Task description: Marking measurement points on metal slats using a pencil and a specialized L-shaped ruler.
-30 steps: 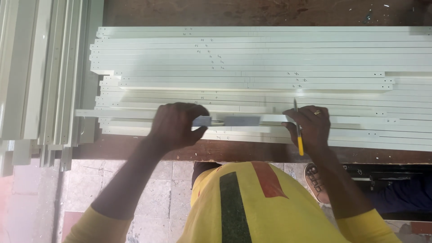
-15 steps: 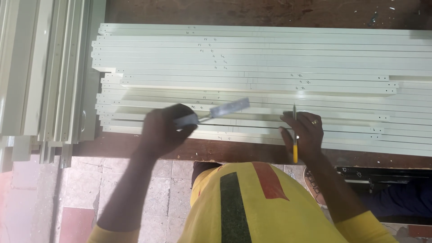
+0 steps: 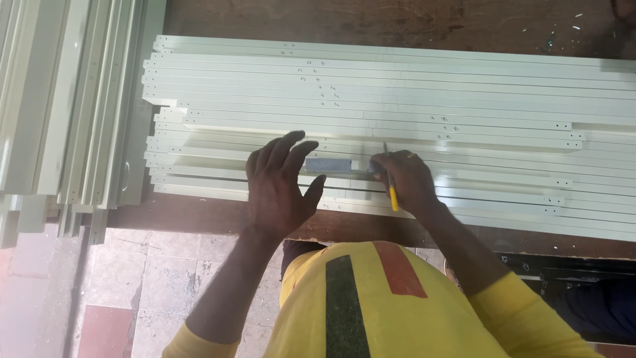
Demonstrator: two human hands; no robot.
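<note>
A grey steel ruler (image 3: 329, 164) lies flat across the pale green metal strips (image 3: 464, 113) stacked on the workbench (image 3: 371, 20). The left hand (image 3: 281, 189) rests on the ruler's left end, fingers spread and released. Just right of the ruler, the right hand (image 3: 407, 180) pinches a yellow pencil (image 3: 392, 195), tip against the ruler's right end.

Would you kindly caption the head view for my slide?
Left hand flat on grey metal ruler; right hand holding yellow pencil over pale-green metal strips.
</note>
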